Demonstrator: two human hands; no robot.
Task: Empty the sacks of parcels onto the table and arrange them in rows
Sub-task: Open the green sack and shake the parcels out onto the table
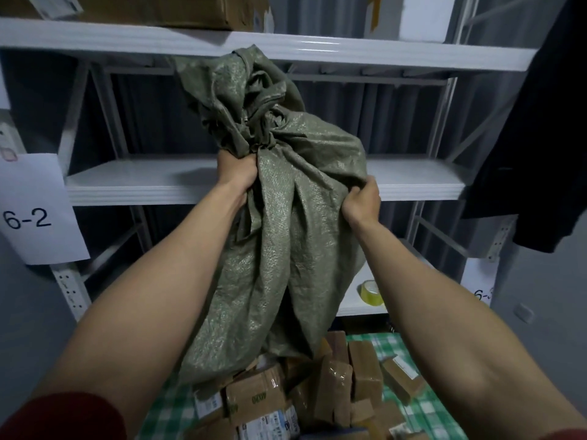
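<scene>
Sack (279,249) upright, mouth down, both hands gripping

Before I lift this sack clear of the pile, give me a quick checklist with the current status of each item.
1. The left hand grips the sack at its bunched upper end: ok.
2. The right hand grips the sack's side: ok.
3. Sack mouth points down over the parcels: ok.
4. Sack fully emptied: cannot tell, the inside is hidden.
5. Parcels in rows: not ok, they lie heaped on the checked cloth.
6. Room at the table edges: cannot tell, out of view.
</scene>
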